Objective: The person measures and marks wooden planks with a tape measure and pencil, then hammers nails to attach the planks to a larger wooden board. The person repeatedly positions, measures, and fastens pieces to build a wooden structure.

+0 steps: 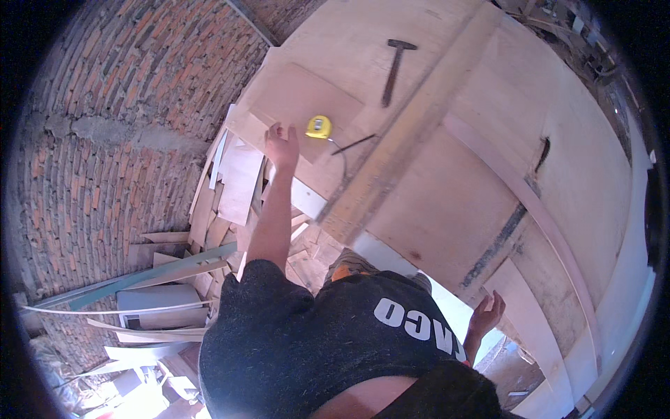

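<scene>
My left hand reaches over the table's near left edge, fingers loosely bent and apart. It rests at the edge of a thin square wooden panel; whether it presses on it I cannot tell. Just right of the fingers a yellow tape measure lies on the panel. A thin dark stick-like tool lies beside it. Farther off is a hammer with a dark handle. Low on the right, my right hand is held near the table's edge beside a curved wooden strip, fingers apart with nothing in them.
A long wooden board crosses the large plywood tabletop. Another curved strip lies to its right. A brick wall stands at left, with wood offcuts and a grey box-like thing below it.
</scene>
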### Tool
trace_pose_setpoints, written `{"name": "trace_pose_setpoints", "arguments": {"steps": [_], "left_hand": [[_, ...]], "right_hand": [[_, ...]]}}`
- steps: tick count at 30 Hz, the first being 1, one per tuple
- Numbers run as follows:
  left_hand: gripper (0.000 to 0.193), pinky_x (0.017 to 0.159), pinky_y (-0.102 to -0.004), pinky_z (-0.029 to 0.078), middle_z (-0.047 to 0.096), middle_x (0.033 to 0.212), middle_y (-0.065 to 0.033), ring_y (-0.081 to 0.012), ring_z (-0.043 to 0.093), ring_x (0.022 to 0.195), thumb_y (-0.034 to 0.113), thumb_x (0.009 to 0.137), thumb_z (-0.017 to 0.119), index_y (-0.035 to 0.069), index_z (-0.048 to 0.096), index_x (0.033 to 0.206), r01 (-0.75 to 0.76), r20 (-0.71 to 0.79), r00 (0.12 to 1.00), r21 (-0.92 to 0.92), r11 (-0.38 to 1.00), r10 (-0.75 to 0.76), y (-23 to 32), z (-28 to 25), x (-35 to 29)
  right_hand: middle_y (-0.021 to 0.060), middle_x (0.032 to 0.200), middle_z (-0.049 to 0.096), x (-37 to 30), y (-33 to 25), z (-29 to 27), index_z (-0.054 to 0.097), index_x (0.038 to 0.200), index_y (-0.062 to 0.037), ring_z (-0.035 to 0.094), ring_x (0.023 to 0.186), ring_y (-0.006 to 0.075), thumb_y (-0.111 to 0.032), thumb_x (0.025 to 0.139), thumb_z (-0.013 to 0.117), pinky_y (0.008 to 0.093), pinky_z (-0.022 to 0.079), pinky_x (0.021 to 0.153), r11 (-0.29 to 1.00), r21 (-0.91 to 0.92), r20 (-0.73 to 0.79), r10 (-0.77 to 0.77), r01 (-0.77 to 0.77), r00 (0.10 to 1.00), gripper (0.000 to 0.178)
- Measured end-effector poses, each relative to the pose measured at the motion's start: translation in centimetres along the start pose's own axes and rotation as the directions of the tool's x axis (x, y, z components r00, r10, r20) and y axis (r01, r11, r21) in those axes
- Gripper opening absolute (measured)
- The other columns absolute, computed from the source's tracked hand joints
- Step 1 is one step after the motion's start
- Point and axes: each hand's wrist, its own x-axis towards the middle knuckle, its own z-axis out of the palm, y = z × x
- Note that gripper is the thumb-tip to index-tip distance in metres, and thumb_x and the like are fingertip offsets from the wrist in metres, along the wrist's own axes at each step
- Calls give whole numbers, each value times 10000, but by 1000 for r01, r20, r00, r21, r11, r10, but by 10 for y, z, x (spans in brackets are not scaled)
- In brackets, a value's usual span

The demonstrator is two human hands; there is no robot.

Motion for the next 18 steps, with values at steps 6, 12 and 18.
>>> {"name": "trace_pose_setpoints", "arguments": {"steps": [6,12,18], "left_hand": [[993,1180,-476,405,498,1492,-307,-422,462,1418,548,811,804,-109,467,1475,-79,239,971,284,956,10,-113,9,129],[1098,1238,-452,326,459,1548,-278,-397,398,1475,628,778,808,-93,423,1511,-283,506,854,251,926,124,-158,57,209],[867,1185,-481,369,580,1480,-180,-340,492,1416,649,908,642,-27,550,1442,-644,758,620,345,683,202,-166,72,206]], "right_hand": [[184,1178,680,-7,-161,43,723,1165,-30,632,1150,376,-54,894,725,483,504,1014,955,0,2,-296,296,955,273],[189,1306,611,46,-384,110,683,1264,-100,570,1238,389,-67,823,763,512,476,1043,804,270,140,-577,530,805,450],[141,1581,404,95,-534,223,539,1494,-268,376,1457,402,-241,801,767,603,373,1150,504,168,214,-857,847,468,730]]}}
